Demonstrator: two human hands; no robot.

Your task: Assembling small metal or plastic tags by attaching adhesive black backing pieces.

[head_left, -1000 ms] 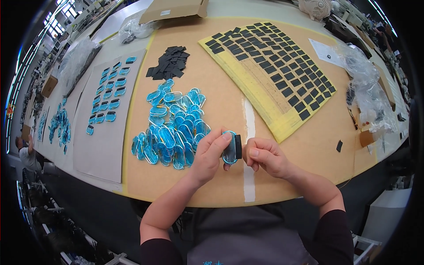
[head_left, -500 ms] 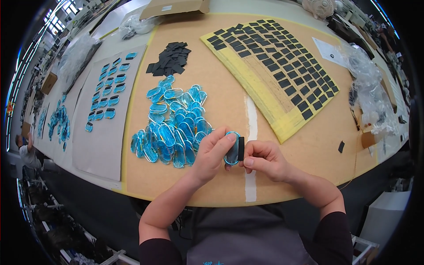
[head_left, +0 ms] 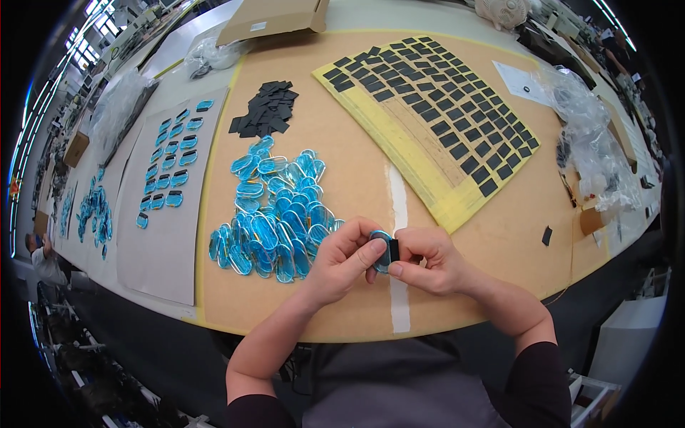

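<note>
My left hand [head_left: 342, 258] is closed on a blue oval piece [head_left: 381, 261] with a pale rim, its thumb pressed over the near face. A black strip [head_left: 394, 250] stands upright along the right-hand edge of this piece. My right hand [head_left: 432, 261] pinches the strip between thumb and bent forefinger; its other fingers are curled. How far the strip wraps round the edge is hidden by the fingers. Just left of my hands lies a heap of similar blue oval pieces [head_left: 280, 214].
Loose black patches [head_left: 264, 110] are piled behind the heap. Rows of black patches lie on a yellow-edged board [head_left: 442, 203] at the right. On a grey sheet [head_left: 171, 250] at the left are blue ovals with black edges. Crumpled clear plastic [head_left: 596, 157] sits far right.
My right thumb and forefinger have closed more tightly along the black strip. My left fingers have shifted over the blue oval piece, covering more of it. The whole view has moved slightly.
</note>
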